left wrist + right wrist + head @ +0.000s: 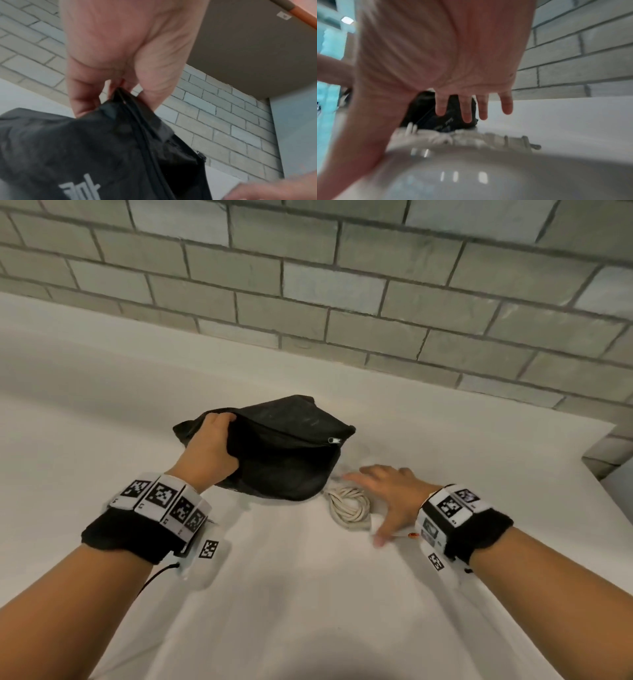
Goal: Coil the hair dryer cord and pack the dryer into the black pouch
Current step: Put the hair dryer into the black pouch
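While left hand (pixel 120 54) grips it, black pouch (pixel 77 148) shows blurred lettering.

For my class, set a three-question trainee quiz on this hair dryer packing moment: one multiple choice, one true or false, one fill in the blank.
1. Multiple choice: what does the left hand grip? A) the coiled cord B) the rim of the black pouch C) nothing
2. True or false: the right hand has its fingers spread and straight above the coiled cord.
3. Fill in the blank: the coiled cord lies on the white counter, to the ____ of the pouch as the person sees it.

Key: 1 B; 2 true; 3 right
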`<state>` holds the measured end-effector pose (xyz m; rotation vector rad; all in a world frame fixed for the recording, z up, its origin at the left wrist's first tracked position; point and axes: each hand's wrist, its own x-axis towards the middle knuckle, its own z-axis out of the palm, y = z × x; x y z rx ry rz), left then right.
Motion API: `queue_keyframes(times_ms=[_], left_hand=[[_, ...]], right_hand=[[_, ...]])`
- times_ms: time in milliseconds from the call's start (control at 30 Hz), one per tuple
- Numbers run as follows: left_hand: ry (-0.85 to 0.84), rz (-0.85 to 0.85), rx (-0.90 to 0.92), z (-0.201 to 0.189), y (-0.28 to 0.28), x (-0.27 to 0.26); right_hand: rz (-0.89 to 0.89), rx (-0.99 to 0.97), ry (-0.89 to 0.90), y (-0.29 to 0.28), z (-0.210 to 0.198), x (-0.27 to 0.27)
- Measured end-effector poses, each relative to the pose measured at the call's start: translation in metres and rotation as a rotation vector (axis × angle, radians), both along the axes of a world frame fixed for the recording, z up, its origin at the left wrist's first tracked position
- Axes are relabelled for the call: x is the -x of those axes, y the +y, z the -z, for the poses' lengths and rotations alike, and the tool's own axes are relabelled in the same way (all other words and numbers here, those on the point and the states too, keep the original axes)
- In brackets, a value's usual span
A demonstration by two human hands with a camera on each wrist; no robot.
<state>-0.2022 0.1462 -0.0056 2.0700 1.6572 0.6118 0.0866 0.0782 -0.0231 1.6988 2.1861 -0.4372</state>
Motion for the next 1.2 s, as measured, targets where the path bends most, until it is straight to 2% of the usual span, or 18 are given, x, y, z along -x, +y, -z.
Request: queue_keyframes(times_ms=[67,167,233,367,433,633,700,767,867,933,1067,1200], left_hand=[[0.003,0.076,-0.02,0.001,-0.002,-0.003],[0.015,0.159,-0.048,0.003,-0.007,-0.005],[0.03,0.195,-0.061,0.003,-0.009,-0.006],[0.02,0.259,-0.096,0.001,-0.014,-0.009],[0.003,0.304,-0.11,-0.003,-0.016,-0.01],[0.018,0.365,-0.177,-0.014,-0.015,-0.007],[0.034,0.377,-0.177,-0.017,-0.017,-0.006],[0.043,0.408,-0.165,-0.02,-0.021,-0.008],[0.049,0.456,-0.139,-0.025,-0.022,-0.015],[0.041,0.486,-0.124,-0.028,-0.026,-0.021],[0.03,0.526,-0.147,-0.029,-0.037,-0.029],[-0.076,0.579,-0.135,-0.029,-0.041,-0.028]], right_hand=[[-0.001,0.06,-0.117,-0.001,0.007,0.001],[0.041,0.078,-0.093,-0.001,0.009,-0.001],[0.038,0.016,-0.09,-0.006,0.009,-0.002],[0.0,-0.091,-0.211,-0.017,0.017,0.003],[0.01,-0.153,-0.174,-0.019,0.018,0.003],[-0.011,-0.302,0.212,-0.027,-0.002,0.0],[-0.023,-0.374,0.448,-0.036,-0.017,0.003],[-0.004,-0.39,0.763,-0.046,-0.04,0.015],[-0.054,-0.289,1.203,-0.06,-0.083,0.043],[-0.147,-0.222,1.376,-0.066,-0.104,0.062],[-0.244,-0.2,1.518,-0.062,-0.119,0.088],[-0.25,-0.266,1.482,-0.05,-0.112,0.099]])
